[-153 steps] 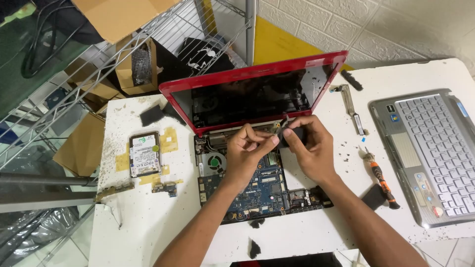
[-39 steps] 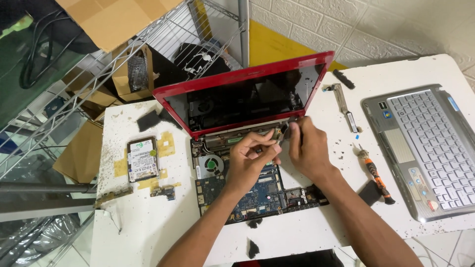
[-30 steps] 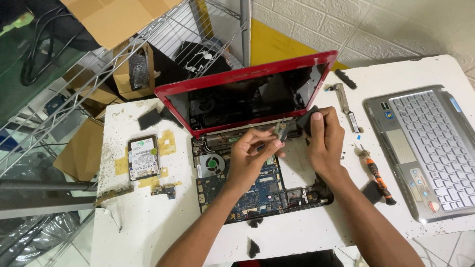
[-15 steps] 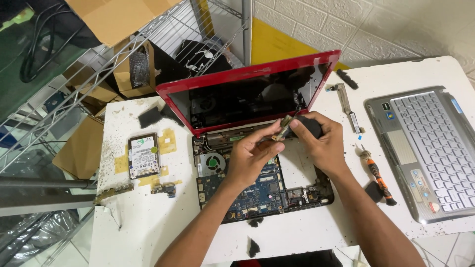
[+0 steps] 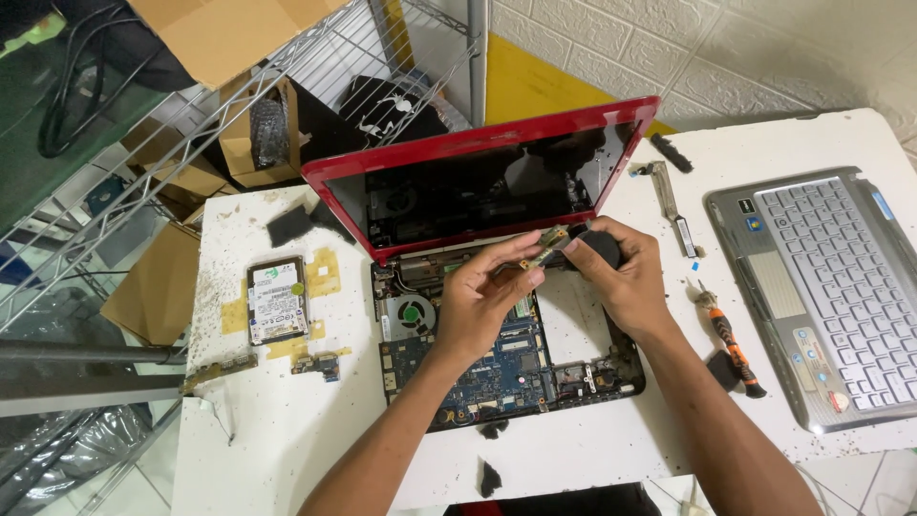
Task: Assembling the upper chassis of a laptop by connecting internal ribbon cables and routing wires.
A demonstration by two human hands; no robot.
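Observation:
An opened red laptop (image 5: 478,158) stands on the white table (image 5: 287,430), its keyboard cover gone and the blue motherboard (image 5: 506,368) with a round fan (image 5: 411,313) exposed. Above the hinge area, my left hand (image 5: 482,301) and my right hand (image 5: 621,272) together pinch a small tan part (image 5: 551,239) lifted off the board. My right hand also cups a black piece (image 5: 602,247).
A bare hard drive (image 5: 276,298) and small circuit pieces (image 5: 315,363) lie left of the laptop. An orange-handled screwdriver (image 5: 731,349), a metal bracket (image 5: 669,196) and a silver keyboard cover (image 5: 826,287) lie to the right. A wire shelf with cardboard boxes (image 5: 220,105) stands behind.
Both hands have risen from the hinge area, lifting the small tan part and a black piece off the laptop base. The laptop itself stays in place.

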